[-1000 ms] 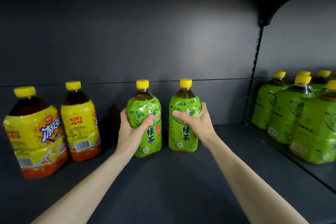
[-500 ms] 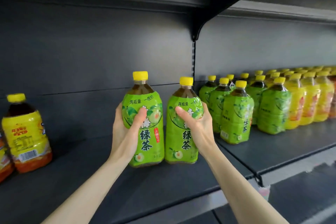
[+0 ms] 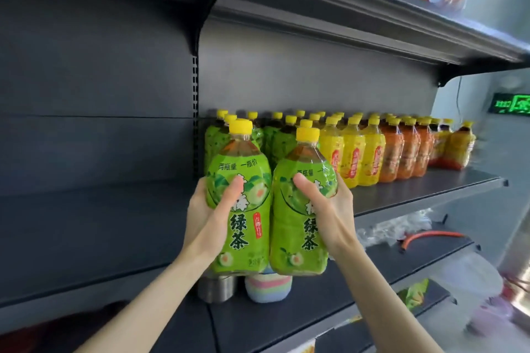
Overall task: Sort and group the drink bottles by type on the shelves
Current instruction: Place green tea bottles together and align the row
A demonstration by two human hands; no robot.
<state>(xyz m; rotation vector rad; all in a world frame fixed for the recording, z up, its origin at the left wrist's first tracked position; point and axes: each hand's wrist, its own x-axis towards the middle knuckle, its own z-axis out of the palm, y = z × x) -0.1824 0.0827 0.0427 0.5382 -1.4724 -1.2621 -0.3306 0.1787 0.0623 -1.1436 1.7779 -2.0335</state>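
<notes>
I hold two green tea bottles with yellow caps side by side in the air, in front of the shelf edge. My left hand (image 3: pixel 210 215) grips the left green bottle (image 3: pixel 243 226) round its middle. My right hand (image 3: pixel 329 209) grips the right green bottle (image 3: pixel 298 238) the same way. Behind them, on the right shelf (image 3: pixel 424 189), stands a group of several green tea bottles (image 3: pixel 275 137), then yellow bottles (image 3: pixel 352 152), then orange-red bottles (image 3: pixel 404 152) further right.
The left shelf bay (image 3: pixel 100 223) is dark and bare where I see it. A metal can (image 3: pixel 216 288) and a pastel striped cup (image 3: pixel 269 286) stand on the lower shelf under the bottles. Plastic wrap and an orange-handled tool (image 3: pixel 430 235) lie lower right. Snack packs sit on the top shelf (image 3: pixel 372 17).
Both hands lifted the two green bottles off the left shelf and carried them rightward. The view swung right; the yellow iced tea bottles on the left have left the view.
</notes>
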